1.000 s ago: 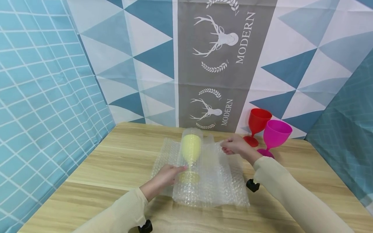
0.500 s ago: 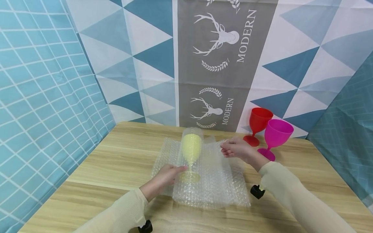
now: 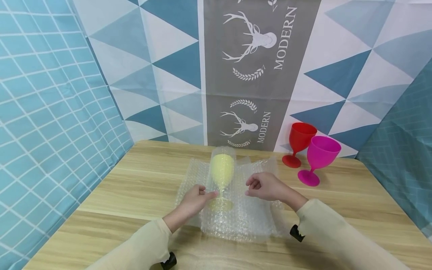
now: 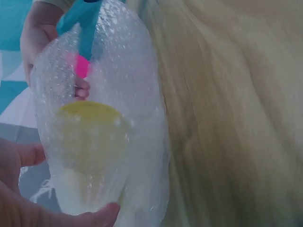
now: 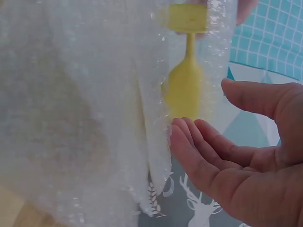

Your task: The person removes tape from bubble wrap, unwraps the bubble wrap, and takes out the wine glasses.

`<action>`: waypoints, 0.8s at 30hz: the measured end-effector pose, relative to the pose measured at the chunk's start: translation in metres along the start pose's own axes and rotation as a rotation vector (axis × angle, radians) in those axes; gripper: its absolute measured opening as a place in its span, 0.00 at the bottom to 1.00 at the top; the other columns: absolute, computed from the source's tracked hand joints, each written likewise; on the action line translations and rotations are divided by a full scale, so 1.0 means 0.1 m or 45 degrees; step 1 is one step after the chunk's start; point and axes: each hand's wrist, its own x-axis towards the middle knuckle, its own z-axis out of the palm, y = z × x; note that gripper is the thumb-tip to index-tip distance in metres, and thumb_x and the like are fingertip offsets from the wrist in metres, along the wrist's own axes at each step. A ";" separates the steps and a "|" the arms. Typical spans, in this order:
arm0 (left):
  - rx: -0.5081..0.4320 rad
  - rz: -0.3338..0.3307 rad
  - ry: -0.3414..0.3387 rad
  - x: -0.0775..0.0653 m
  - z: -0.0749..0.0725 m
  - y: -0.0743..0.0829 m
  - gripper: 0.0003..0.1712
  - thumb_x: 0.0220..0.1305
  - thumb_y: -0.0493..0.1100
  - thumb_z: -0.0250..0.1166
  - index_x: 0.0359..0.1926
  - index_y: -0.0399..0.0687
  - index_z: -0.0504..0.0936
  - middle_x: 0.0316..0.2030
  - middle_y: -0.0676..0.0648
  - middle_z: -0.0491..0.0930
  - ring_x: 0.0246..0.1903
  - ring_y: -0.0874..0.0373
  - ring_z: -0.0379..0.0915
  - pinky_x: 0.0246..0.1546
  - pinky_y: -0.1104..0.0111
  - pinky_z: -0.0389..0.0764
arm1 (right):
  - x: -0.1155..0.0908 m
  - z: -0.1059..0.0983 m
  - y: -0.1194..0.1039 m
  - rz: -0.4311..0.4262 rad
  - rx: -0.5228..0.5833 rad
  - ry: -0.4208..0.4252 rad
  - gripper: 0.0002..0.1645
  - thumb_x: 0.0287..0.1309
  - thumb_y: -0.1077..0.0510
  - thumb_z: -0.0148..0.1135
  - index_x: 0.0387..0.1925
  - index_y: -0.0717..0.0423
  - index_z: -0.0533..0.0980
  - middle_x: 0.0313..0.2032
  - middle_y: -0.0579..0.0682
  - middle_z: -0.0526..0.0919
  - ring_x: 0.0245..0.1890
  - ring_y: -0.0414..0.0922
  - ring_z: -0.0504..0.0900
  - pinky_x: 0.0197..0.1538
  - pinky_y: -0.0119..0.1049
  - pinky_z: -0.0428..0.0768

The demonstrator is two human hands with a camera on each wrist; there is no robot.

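A yellow plastic goblet [image 3: 222, 170] lies inside clear bubble wrap [image 3: 237, 225] on the table, its bowl toward the wall. My left hand [image 3: 195, 198] holds it at the stem, thumb pressed over the film; the left wrist view shows that thumb [image 4: 102, 216] across the wrap. To the right, over the loose part of the sheet, is my right hand [image 3: 266, 185], fingers loosely bent and holding nothing. In the right wrist view its fingertips are right beside the wrap's fold, thumb spread apart, and the goblet's foot [image 5: 188, 18] shows through the film.
A red goblet [image 3: 301, 138] and a magenta goblet [image 3: 322, 152] stand upright at the back right. Behind the wooden table [image 3: 135, 183] hangs a patterned cloth [image 3: 175, 75], with blue checked cloth [image 3: 44, 112] along the left side.
My right hand has let go of the bubble wrap's right edge and moved left and nearer. The left thumb stays at the stem, while its other fingers show more.
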 end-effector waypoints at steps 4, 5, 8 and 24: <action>0.107 0.178 0.059 0.04 0.00 0.01 0.43 0.59 0.54 0.65 0.63 0.27 0.63 0.60 0.29 0.71 0.60 0.35 0.69 0.59 0.47 0.74 | -0.02 0.04 0.10 -0.075 -0.006 -0.034 0.16 0.51 0.59 0.69 0.38 0.66 0.78 0.31 0.51 0.84 0.33 0.40 0.82 0.40 0.30 0.82; 0.130 0.217 0.073 0.05 0.01 0.01 0.43 0.59 0.53 0.66 0.64 0.27 0.62 0.60 0.29 0.70 0.60 0.34 0.68 0.60 0.46 0.73 | -0.02 0.05 0.12 -0.094 -0.006 -0.042 0.15 0.50 0.60 0.69 0.38 0.66 0.78 0.31 0.51 0.84 0.33 0.40 0.82 0.40 0.29 0.82; 0.208 0.325 0.121 0.08 0.01 0.02 0.43 0.57 0.51 0.68 0.65 0.29 0.62 0.62 0.30 0.68 0.62 0.35 0.66 0.63 0.46 0.70 | -0.03 0.10 0.20 -0.133 0.013 -0.062 0.15 0.48 0.62 0.71 0.37 0.67 0.77 0.31 0.53 0.84 0.32 0.39 0.81 0.38 0.26 0.82; 0.628 0.876 0.181 0.09 -0.07 0.01 0.29 0.59 0.45 0.67 0.58 0.38 0.72 0.59 0.41 0.72 0.63 0.47 0.67 0.65 0.56 0.71 | -0.11 0.24 0.29 -0.143 -0.147 -0.125 0.27 0.32 0.65 0.79 0.39 0.60 0.77 0.37 0.50 0.81 0.38 0.44 0.78 0.43 0.34 0.81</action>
